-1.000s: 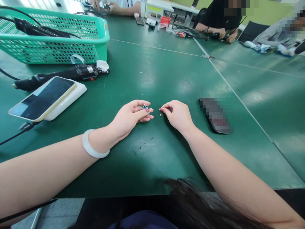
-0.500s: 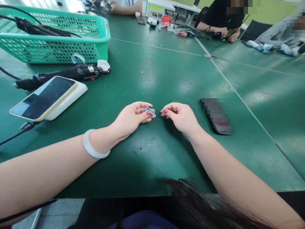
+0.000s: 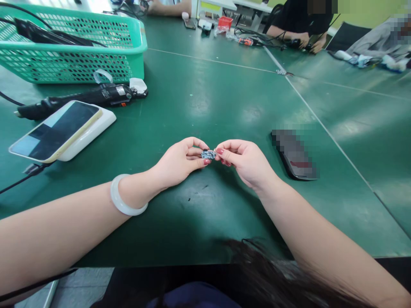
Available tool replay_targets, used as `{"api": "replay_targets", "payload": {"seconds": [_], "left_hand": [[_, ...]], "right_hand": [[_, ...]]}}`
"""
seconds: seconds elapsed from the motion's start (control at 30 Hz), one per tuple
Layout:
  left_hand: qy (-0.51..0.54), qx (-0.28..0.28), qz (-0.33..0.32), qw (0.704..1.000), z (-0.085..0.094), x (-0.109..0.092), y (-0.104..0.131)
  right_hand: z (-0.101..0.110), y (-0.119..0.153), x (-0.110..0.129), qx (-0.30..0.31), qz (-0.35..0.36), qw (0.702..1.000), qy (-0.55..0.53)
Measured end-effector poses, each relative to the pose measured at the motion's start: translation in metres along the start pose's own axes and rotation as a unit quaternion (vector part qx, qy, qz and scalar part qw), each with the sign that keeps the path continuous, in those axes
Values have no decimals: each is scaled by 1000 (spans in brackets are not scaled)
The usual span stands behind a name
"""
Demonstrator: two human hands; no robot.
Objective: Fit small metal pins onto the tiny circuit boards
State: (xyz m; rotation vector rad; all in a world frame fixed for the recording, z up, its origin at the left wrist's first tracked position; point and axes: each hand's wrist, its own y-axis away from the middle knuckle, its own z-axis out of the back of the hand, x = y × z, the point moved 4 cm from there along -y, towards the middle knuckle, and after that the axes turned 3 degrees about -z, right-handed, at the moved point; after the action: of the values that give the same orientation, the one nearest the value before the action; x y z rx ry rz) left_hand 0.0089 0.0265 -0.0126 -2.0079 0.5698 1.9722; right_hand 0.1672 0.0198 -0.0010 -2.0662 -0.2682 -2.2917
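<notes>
Between the thumb and fingers of my left hand (image 3: 180,161) is a small blue-grey part (image 3: 208,154) with fine detail on its face, perhaps a circuit board. My right hand (image 3: 245,159) is pinched at the part's right end, its fingertips close to those of my left hand. What the right fingertips grip is too small and hidden to name. Both hands are just above the green table (image 3: 199,222). A pale bracelet (image 3: 122,199) circles my left wrist.
At the left are a green basket (image 3: 138,64), a black corded tool (image 3: 96,96) and a phone (image 3: 58,132) on a white stand. A dark phone (image 3: 293,156) lies at the right. People's hands and cables are across the table.
My hands have come together. The small part in my left hand has turned and shows its face more, and my right fingertips have moved to its right end.
</notes>
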Motion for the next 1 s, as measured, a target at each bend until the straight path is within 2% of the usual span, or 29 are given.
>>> {"api": "replay_targets", "payload": {"seconds": [0.1,0.2,0.3,0.67,0.77,0.87,1.0], "left_hand": [[-26,9,-3,1000,0,0,1],[-48,13,-3,999,-1,-1,2],[-51,11,-1,999,-1,-3,3],[-19,14,3,1000,-1,0,1],[-25,10,5,1000,-1,-1,1],[-28,3,6,1000,-1,-2,1],[-22,-5,7,1000,0,-2,1]], "right_hand": [[-2,5,7,-28,56,994,93],[-6,12,15,-73,128,966,211],[-11,16,20,-88,171,942,274],[-3,12,16,-82,121,970,192],[-5,14,19,-73,153,958,233],[-8,17,24,-61,200,927,312],[-6,19,27,-84,222,907,347]]}}
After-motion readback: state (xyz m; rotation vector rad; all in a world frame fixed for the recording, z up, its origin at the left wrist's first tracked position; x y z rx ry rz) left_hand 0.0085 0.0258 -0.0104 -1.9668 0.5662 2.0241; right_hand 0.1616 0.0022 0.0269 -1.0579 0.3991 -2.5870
